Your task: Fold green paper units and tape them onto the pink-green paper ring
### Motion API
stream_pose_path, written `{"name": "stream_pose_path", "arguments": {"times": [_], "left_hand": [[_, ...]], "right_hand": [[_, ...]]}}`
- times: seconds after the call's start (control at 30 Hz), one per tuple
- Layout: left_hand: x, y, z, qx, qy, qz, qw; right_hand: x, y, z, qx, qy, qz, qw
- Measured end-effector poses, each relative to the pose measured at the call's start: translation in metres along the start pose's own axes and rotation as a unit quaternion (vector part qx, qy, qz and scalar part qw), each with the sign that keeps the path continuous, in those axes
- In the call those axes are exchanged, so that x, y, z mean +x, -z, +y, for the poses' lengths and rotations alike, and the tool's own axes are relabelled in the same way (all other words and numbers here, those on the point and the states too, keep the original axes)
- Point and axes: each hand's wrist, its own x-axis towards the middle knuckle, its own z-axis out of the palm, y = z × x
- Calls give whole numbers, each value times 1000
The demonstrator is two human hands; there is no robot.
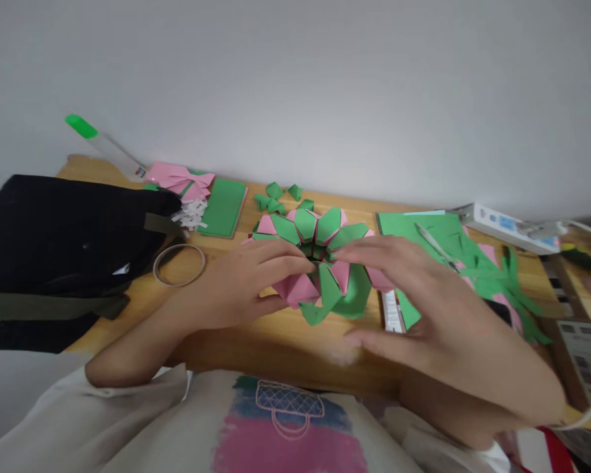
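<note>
A ring of folded green and pink paper pieces (303,226) stands on the wooden table, with a dark gap at its centre. My left hand (241,282) grips the ring's left side, fingers over the top and thumb low at the front. Over the ring's right side lie the fingertips of my right hand (418,295); its thumb is spread away below, near the table. A green flap (315,314) sticks out at the ring's front. Whatever lies beneath my fingertips is hidden.
Small green folded pieces (274,190) lie behind the ring. Left are a green paper stack (224,207), white scraps (192,213), a round hoop (178,265) and a black bag (69,256). Right are green sheets (398,223), a pen-like tool (436,244) and a power strip (507,226).
</note>
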Motion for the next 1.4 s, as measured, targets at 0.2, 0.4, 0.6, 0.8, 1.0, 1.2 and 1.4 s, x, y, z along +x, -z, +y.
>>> {"name": "stream_pose_path", "arguments": {"times": [0.2,0.4,0.6,0.8,1.0,1.2,1.4], "left_hand": [[10,-1,2,-70,24,13,997],[17,-7,0,-130,63,35,989],[21,-11,-2,-234,111,33,965],[21,-12,-4,-253,85,40,963],[22,-13,-2,-280,56,82,955],[21,-15,0,-254,69,82,961],[19,-17,2,-189,42,94,977]], "right_hand": [[10,-18,4,-80,30,-35,996],[9,-14,10,-100,53,-23,993],[5,-5,14,-91,51,-29,994],[3,-1,15,-104,50,-24,993],[2,4,15,-101,49,-44,993],[2,6,15,-93,61,-50,993],[3,6,15,-91,58,-50,993]]}}
